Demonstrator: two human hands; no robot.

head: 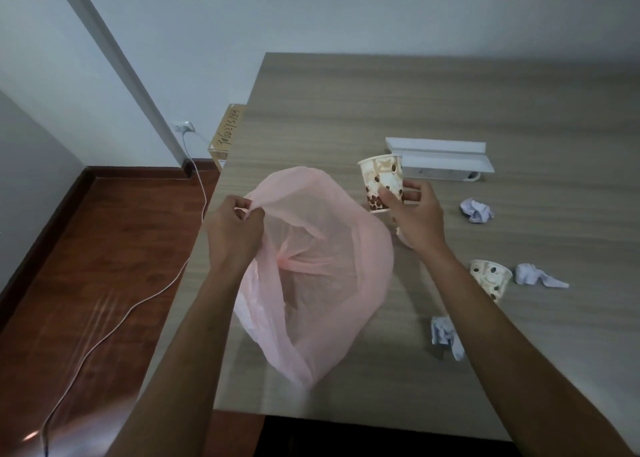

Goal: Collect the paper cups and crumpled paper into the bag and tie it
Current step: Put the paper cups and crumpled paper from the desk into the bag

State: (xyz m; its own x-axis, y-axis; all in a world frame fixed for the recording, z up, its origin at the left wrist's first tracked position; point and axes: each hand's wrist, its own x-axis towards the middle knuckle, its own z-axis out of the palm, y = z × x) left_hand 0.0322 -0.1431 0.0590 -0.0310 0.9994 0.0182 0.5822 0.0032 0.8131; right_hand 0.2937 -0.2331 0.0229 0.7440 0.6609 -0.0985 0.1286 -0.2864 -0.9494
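Note:
A thin pink plastic bag (332, 283) lies open on the wooden table (381, 103). My left hand (233, 229) pinches its left rim and holds the mouth up. My right hand (415, 214) grips a paper cup (381, 179) with a brown bean print, held upright just right of the bag's opening. A second paper cup (491, 278) lies tipped on the table beside my right forearm. Three crumpled white papers rest on the table: one at the right (477, 210), one next to the tipped cup (535, 275), one nearer me (445, 335).
A white power strip with a white angled cover (443, 158) sits behind the cup. A cardboard box (227, 132) stands against the wall left of the table. A white cable (145, 300) runs from a wall socket across the wooden floor.

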